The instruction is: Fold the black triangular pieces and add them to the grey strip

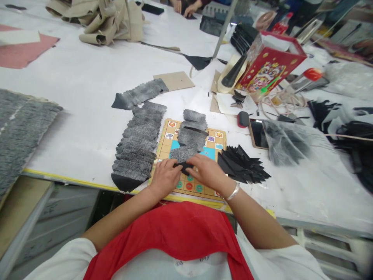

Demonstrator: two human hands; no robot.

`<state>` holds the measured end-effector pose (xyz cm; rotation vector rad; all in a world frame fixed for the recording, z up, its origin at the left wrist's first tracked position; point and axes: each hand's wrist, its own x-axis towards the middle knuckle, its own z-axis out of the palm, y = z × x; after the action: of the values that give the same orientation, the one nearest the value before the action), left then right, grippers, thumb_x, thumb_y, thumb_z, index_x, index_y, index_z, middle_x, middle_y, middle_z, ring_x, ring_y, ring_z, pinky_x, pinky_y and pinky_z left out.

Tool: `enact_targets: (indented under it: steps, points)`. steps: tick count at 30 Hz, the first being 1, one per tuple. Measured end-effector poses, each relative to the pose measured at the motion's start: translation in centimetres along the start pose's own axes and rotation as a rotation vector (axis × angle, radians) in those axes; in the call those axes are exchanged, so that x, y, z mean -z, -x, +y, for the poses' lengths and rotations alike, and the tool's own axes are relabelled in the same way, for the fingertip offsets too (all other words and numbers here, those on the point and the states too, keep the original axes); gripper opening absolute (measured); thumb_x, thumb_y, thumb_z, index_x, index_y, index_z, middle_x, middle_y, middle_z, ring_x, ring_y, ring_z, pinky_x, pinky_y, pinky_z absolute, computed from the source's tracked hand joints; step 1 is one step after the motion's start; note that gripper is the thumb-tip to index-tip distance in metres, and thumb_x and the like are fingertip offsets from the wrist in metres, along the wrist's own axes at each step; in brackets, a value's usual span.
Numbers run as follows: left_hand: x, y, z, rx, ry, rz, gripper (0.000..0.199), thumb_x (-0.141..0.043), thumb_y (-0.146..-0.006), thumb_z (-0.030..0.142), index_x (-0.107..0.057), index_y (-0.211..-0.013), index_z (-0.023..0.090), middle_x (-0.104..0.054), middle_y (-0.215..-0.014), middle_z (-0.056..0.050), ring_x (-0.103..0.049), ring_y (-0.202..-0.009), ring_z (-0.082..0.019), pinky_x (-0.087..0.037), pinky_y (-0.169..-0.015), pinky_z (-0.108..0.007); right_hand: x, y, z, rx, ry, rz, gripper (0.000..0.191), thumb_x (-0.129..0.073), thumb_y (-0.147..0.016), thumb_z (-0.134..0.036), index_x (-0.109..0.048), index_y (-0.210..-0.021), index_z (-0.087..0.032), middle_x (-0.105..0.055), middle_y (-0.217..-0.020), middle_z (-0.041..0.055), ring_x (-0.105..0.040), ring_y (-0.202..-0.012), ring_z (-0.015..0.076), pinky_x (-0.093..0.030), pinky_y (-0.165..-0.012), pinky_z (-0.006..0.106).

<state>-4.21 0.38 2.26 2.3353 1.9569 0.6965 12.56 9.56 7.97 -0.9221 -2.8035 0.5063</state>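
My left hand (165, 175) and my right hand (209, 172) meet over a printed game board (163, 149) at the table's front edge. Between them is a small black piece (184, 167) of leather-like material, its far edge pinched by the fingers of both hands; part of it is hidden under them. Just beyond my fingertips, a row of overlapping grey speckled pieces (192, 134) lies on the board. A longer overlapping row (136, 146) runs along the left of the board. Beside my right wrist lies a fanned pile of black pieces (243, 165).
Right of the board are a phone (258, 133), a small dark case (243, 119) and a plastic bag (287, 142). A red box (271, 64) stands farther back. Rolled beige material (101, 19) lies far left, grey textured sheet (23, 132) nearer. A co-worker's hands (186, 7) show at the top.
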Motion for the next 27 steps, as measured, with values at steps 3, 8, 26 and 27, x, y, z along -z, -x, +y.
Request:
enact_targets:
  steps: [3, 8, 26, 27]
  points:
    - [-0.1, 0.3, -0.4, 0.033, 0.084, 0.025, 0.019, -0.052, -0.085, 0.025, -0.066, -0.098, 0.025, -0.058, -0.106, -0.006, -0.048, -0.100, -0.024, -0.038, -0.082, -0.039, -3.4, 1.5, -2.0, 0.027, 0.173, -0.012, 0.015, -0.050, -0.089, -0.026, -0.060, -0.092, -0.015, -0.058, -0.087, 0.0076, -0.050, -0.083, 0.0188, -0.038, -0.072, 0.029]
    - [1.0, 1.0, -0.8, 0.097, 0.140, 0.167, 0.020, -0.052, -0.085, 0.024, -0.066, -0.100, 0.022, -0.056, -0.107, -0.008, -0.049, -0.101, -0.022, -0.039, -0.086, -0.038, -5.3, 1.4, -2.0, -0.009, 0.194, 0.058, 0.019, -0.043, -0.091, -0.021, -0.060, -0.084, -0.016, -0.056, -0.082, 0.0065, -0.048, -0.079, 0.0176, -0.035, -0.071, 0.028]
    - [0.5, 0.2, 0.4, -0.043, -0.114, -0.065, 0.026, -0.046, -0.089, 0.030, -0.060, -0.109, 0.020, -0.062, -0.109, -0.008, -0.053, -0.097, -0.024, -0.035, -0.080, -0.041, -0.7, 2.0, 1.4, -0.625, -0.544, 0.711, 0.022, -0.043, -0.087, -0.035, -0.056, -0.078, -0.020, -0.054, -0.066, -0.0011, -0.049, -0.060, 0.0139, -0.040, -0.057, 0.025]
    - [0.4, 0.1, 0.4, -0.026, -0.110, -0.052, 0.026, -0.047, -0.089, 0.030, -0.060, -0.109, 0.020, -0.062, -0.109, -0.009, -0.052, -0.097, -0.024, -0.035, -0.081, -0.041, 0.0, 2.8, 1.6, -0.618, -0.458, 0.811, 0.020, -0.044, -0.087, -0.034, -0.056, -0.081, -0.020, -0.054, -0.068, -0.0003, -0.051, -0.062, 0.0146, -0.041, -0.060, 0.027]
